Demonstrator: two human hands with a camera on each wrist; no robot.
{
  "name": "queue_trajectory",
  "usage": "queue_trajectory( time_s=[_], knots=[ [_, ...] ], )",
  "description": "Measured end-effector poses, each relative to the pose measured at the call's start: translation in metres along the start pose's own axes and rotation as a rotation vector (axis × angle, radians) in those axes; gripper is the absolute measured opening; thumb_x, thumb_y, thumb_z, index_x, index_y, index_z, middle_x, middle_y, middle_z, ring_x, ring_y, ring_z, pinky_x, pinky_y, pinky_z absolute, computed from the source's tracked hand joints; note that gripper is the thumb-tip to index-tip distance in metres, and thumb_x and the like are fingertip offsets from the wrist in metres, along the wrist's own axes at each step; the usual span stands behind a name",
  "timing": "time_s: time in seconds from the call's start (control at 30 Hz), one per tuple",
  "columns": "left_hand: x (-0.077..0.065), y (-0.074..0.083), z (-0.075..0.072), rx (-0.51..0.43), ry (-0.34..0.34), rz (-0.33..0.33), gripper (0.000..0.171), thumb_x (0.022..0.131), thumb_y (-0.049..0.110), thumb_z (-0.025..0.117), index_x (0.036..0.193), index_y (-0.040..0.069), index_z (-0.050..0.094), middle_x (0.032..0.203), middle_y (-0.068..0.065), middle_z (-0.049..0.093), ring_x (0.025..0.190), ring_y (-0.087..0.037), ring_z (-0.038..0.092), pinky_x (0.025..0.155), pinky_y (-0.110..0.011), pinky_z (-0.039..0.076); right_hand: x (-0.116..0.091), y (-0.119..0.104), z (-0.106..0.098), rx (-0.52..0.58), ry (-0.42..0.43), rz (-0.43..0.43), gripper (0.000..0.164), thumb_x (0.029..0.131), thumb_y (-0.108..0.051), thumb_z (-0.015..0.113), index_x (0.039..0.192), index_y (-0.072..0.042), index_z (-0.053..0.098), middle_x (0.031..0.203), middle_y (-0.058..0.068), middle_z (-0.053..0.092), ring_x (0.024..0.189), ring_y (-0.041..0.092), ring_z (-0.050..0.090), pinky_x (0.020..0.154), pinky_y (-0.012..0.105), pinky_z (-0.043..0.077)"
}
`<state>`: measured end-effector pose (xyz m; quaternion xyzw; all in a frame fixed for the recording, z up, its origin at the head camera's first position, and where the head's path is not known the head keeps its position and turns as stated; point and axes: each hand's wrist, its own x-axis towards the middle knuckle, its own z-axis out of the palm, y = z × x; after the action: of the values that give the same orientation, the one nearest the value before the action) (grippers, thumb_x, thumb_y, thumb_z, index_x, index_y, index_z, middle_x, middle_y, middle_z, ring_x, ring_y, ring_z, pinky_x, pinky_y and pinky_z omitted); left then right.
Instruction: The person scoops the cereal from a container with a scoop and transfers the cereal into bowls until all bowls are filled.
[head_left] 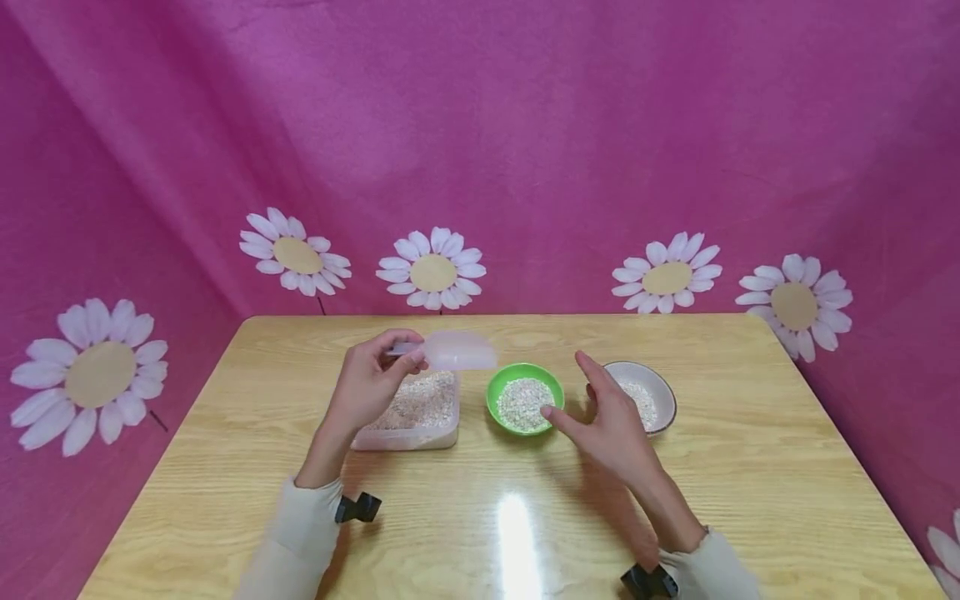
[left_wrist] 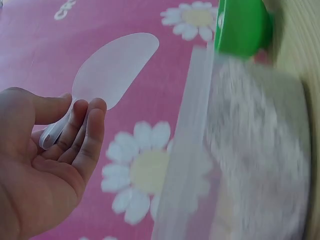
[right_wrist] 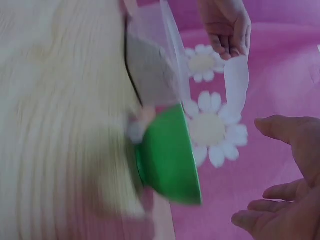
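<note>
My left hand (head_left: 369, 379) holds a translucent plastic scoop (head_left: 459, 350) by its handle, above the back of a clear plastic container (head_left: 420, 440) of oat-like flakes. In the left wrist view, thumb and fingers curl round the scoop's handle (left_wrist: 52, 134). A green bowl (head_left: 557, 392) with pale flakes in it stands right of the container. My right hand (head_left: 611, 425), thumb and fingers spread, holds nothing and is nearest to the green bowl; in the right wrist view it is apart from that bowl (right_wrist: 170, 157). Partly behind this hand is a white bowl (head_left: 663, 390) of flakes.
All the containers stand on a light wooden table (head_left: 420, 525). A pink curtain (head_left: 525, 150) with large white daisies hangs behind the table and along its sides. Black straps with small mounts (head_left: 358, 507) sit on both wrists.
</note>
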<state>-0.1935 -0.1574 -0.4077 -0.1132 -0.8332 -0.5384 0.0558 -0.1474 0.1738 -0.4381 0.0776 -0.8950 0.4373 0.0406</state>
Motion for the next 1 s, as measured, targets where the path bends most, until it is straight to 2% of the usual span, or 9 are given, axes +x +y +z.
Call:
queue_trajectory(
  time_s=[0.17, 0.37, 0.5, 0.63, 0.73, 0.87, 1.0],
  knots=[
    [-0.009, -0.010, -0.029, 0.057, 0.040, -0.010, 0.023, 0.106, 0.015, 0.069, 0.125, 0.001, 0.072, 0.102, -0.020, 0.079, 0.087, -0.007, 0.075, 0.082, -0.017, 0.060, 0.005, -0.018, 0.030, 0.047, -0.049, -0.025, 0.094, 0.091, -0.026, 0.087, 0.165, 0.000, 0.036, 0.171, 0.022, 0.039, 0.151, 0.045, 0.048, 0.119, 0.052, 0.046],
    [-0.018, -0.021, -0.056, 0.127, 0.053, -0.014, 0.023, 0.105, 0.015, 0.070, 0.123, 0.001, 0.072, 0.099, -0.020, 0.079, 0.082, 0.002, 0.072, 0.078, -0.016, 0.058, 0.006, -0.037, 0.056, 0.063, -0.096, -0.034, 0.094, 0.090, -0.032, 0.088, 0.165, -0.005, 0.039, 0.168, 0.019, 0.044, 0.142, 0.043, 0.059, 0.118, 0.053, 0.048],
    [-0.018, -0.025, -0.070, 0.179, 0.055, -0.023, 0.022, 0.105, 0.014, 0.070, 0.123, 0.000, 0.072, 0.099, -0.020, 0.078, 0.082, 0.000, 0.072, 0.078, -0.018, 0.059, 0.008, -0.046, 0.068, 0.096, -0.126, -0.040, 0.093, 0.090, -0.030, 0.088, 0.165, -0.007, 0.039, 0.170, 0.016, 0.042, 0.144, 0.041, 0.058, 0.120, 0.052, 0.047],
    [-0.018, -0.027, -0.081, 0.238, 0.057, -0.023, 0.022, 0.105, 0.014, 0.071, 0.122, 0.001, 0.073, 0.099, -0.018, 0.079, 0.085, -0.015, 0.076, 0.075, -0.018, 0.057, 0.012, -0.055, 0.081, 0.122, -0.143, -0.061, 0.092, 0.089, -0.028, 0.088, 0.164, -0.004, 0.040, 0.170, 0.015, 0.043, 0.145, 0.039, 0.057, 0.119, 0.051, 0.048],
    [-0.019, -0.030, -0.087, 0.266, 0.055, -0.023, 0.021, 0.105, 0.014, 0.071, 0.121, 0.002, 0.073, 0.098, -0.018, 0.079, 0.086, -0.020, 0.077, 0.071, -0.017, 0.055, 0.016, -0.061, 0.091, 0.136, -0.167, -0.079, 0.093, 0.089, -0.029, 0.088, 0.164, -0.002, 0.039, 0.170, 0.015, 0.042, 0.144, 0.040, 0.058, 0.118, 0.050, 0.049],
    [-0.024, -0.036, -0.091, 0.276, 0.051, -0.029, 0.019, 0.104, 0.013, 0.072, 0.119, 0.001, 0.073, 0.096, -0.017, 0.080, 0.082, -0.009, 0.075, 0.071, -0.016, 0.055, 0.020, -0.065, 0.102, 0.127, -0.201, -0.089, 0.094, 0.090, -0.033, 0.086, 0.165, -0.002, 0.038, 0.171, 0.017, 0.040, 0.151, 0.038, 0.050, 0.120, 0.050, 0.047],
    [-0.028, -0.043, -0.090, 0.276, 0.038, -0.030, 0.018, 0.104, 0.010, 0.072, 0.118, -0.001, 0.073, 0.095, -0.017, 0.080, 0.082, -0.010, 0.075, 0.068, -0.016, 0.055, 0.020, -0.063, 0.108, 0.105, -0.222, -0.083, 0.096, 0.091, -0.035, 0.086, 0.165, 0.000, 0.036, 0.173, 0.018, 0.037, 0.160, 0.036, 0.038, 0.127, 0.053, 0.038]
  ],
)
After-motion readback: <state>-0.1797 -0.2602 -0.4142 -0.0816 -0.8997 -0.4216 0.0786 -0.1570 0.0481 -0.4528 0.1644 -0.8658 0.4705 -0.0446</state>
